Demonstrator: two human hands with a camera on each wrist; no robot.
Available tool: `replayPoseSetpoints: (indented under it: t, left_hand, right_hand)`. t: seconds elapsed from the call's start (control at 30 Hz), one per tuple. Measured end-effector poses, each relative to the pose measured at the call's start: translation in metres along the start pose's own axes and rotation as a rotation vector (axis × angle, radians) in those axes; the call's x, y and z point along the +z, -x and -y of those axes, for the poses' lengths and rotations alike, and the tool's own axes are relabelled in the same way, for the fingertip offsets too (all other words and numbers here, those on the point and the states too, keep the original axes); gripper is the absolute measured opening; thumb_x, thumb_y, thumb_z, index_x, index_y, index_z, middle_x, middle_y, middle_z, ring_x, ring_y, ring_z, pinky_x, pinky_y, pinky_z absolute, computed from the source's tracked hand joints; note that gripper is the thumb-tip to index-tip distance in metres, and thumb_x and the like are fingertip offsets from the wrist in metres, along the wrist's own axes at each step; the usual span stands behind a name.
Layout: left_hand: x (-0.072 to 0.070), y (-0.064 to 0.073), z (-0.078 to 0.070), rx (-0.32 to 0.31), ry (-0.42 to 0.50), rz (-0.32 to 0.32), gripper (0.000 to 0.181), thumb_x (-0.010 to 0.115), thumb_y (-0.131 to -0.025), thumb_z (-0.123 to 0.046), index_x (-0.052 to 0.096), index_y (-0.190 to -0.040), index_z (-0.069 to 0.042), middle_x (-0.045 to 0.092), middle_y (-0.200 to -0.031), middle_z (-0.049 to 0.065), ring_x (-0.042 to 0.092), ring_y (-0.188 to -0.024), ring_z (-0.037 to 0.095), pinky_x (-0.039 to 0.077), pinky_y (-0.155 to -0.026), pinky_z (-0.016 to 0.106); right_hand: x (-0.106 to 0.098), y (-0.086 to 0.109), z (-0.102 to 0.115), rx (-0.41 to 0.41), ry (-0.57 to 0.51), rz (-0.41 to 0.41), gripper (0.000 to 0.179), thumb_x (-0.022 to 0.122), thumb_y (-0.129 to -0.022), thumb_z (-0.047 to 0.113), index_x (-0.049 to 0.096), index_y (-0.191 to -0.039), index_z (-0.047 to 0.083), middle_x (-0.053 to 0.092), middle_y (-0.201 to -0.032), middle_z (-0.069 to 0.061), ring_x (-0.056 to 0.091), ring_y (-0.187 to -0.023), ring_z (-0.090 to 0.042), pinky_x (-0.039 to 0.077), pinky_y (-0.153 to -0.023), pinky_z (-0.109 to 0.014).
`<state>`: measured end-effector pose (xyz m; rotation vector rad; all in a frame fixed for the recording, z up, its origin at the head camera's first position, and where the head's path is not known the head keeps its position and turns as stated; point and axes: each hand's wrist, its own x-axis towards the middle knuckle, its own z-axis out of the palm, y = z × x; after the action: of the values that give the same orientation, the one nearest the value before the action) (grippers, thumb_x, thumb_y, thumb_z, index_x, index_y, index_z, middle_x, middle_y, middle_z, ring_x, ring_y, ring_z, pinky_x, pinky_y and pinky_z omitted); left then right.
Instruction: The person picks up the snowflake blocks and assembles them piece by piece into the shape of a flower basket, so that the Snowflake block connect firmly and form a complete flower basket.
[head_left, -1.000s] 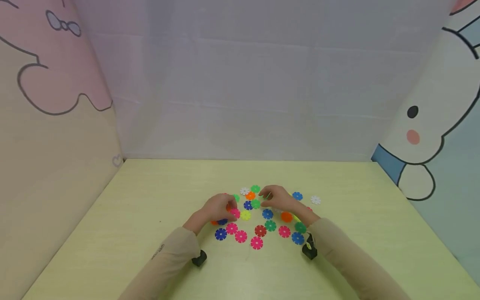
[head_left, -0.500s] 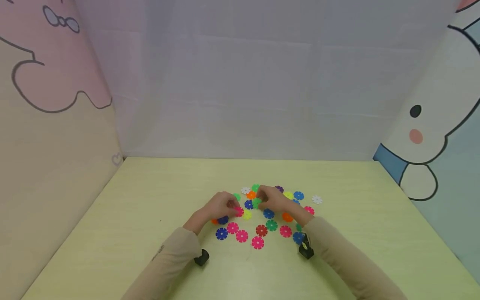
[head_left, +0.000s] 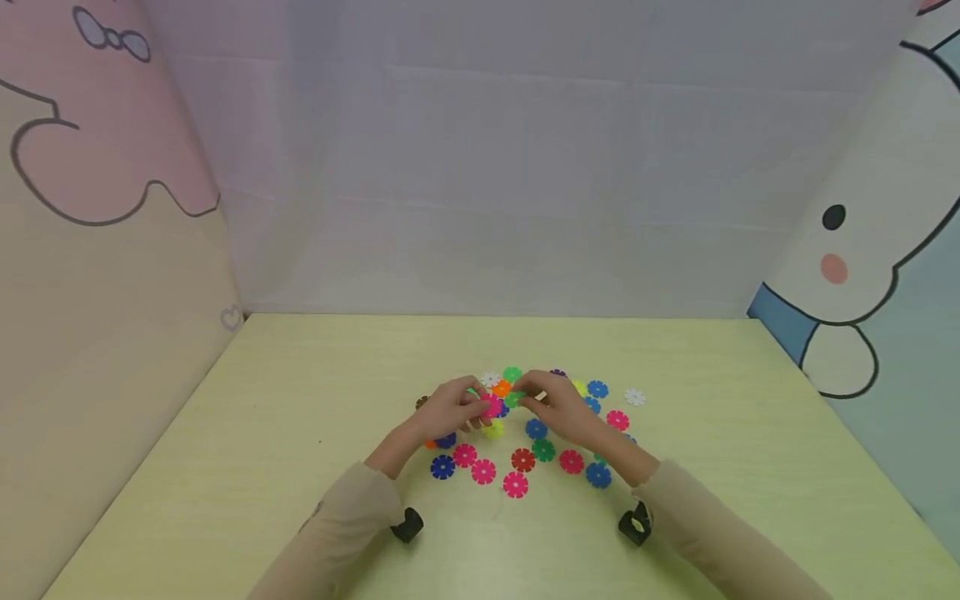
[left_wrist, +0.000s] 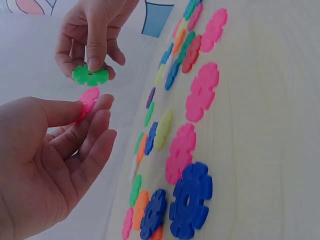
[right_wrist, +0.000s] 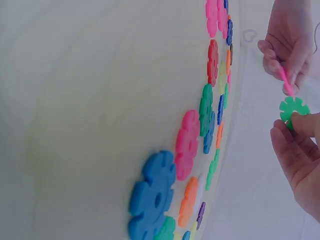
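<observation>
Between thumb and fingers my left hand (head_left: 453, 407) pinches a pink notched plastic disc (left_wrist: 89, 103), a flower-shaped building piece. My right hand (head_left: 558, 406) pinches a green notched disc (right_wrist: 293, 110) of the same kind. Both discs are held up over the table, edge toward edge and turned at different angles. In the right wrist view the pink disc's lower edge comes right at the green disc's top rim. Under and around the hands lie many loose discs, among them a red one (head_left: 523, 460), a dark blue one (left_wrist: 190, 201) and a yellow one (left_wrist: 163, 130).
The pale wooden table (head_left: 300, 375) carries the scattered discs near its middle, with a white disc (head_left: 634, 397) at their right edge. A white cloth wall (head_left: 480, 192) stands behind it, with cartoon-printed panels at both sides. A black wrist strap mount (head_left: 635, 525) hangs below the right sleeve.
The left hand has moved up and right with the pink disc, toward the right hand. The right hand has turned slightly, its green disc now facing the pink one.
</observation>
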<state>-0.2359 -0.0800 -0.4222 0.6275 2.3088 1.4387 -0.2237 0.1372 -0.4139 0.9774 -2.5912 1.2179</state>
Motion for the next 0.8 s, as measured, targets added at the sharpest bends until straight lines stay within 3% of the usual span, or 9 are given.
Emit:
replayPoseSetpoints:
  t: [0.2,0.4,0.5,0.6,0.8]
  left_hand:
    - [0.007,-0.001,-0.007,-0.007,0.185,-0.033,0.021,0.05,-0.094,-0.017,0.049,-0.105,0.002,0.066,-0.085,0.023,0.06,-0.08,0.041,0.054,-0.068,0.04]
    - [0.013,-0.001,-0.009,-0.077,0.242,-0.109,0.017,0.053,-0.092,-0.014,0.052,-0.1,0.002,0.067,-0.077,0.015,0.064,-0.075,0.031,0.055,-0.068,0.034]
    - [0.015,0.0,-0.012,-0.093,0.25,-0.145,0.016,0.054,-0.091,-0.012,0.052,-0.099,0.003,0.067,-0.073,0.011,0.064,-0.067,0.023,0.055,-0.067,0.034]
    - [0.016,0.002,-0.016,-0.093,0.25,-0.17,0.016,0.054,-0.091,-0.011,0.051,-0.098,0.003,0.067,-0.072,0.012,0.064,-0.067,0.026,0.055,-0.067,0.035]
    - [0.014,0.007,-0.018,-0.075,0.141,-0.185,0.016,0.059,-0.088,-0.015,0.055,-0.093,0.0,0.064,-0.078,0.009,0.062,-0.078,0.032,0.055,-0.066,0.035]
  right_hand:
    - [0.002,0.005,0.005,-0.031,0.032,-0.102,0.015,0.061,-0.083,-0.002,0.061,-0.096,0.004,0.064,-0.089,-0.005,0.063,-0.08,-0.017,0.052,-0.064,-0.021]
    - [0.008,0.003,0.005,-0.11,0.013,-0.177,0.013,0.064,-0.079,-0.007,0.064,-0.088,0.002,0.065,-0.082,-0.005,0.063,-0.072,-0.016,0.053,-0.061,-0.021]
    - [0.01,0.001,0.006,-0.14,-0.011,-0.188,0.013,0.064,-0.077,-0.009,0.065,-0.084,0.002,0.065,-0.079,-0.005,0.063,-0.07,-0.016,0.053,-0.061,-0.022]
    - [0.011,-0.001,0.007,-0.14,-0.013,-0.179,0.014,0.064,-0.076,-0.01,0.065,-0.082,0.003,0.065,-0.078,-0.004,0.063,-0.07,-0.017,0.053,-0.062,-0.021]
    - [0.007,-0.003,0.007,-0.112,0.021,-0.085,0.009,0.063,-0.081,-0.003,0.064,-0.087,0.003,0.064,-0.082,-0.007,0.063,-0.076,-0.017,0.053,-0.063,-0.023]
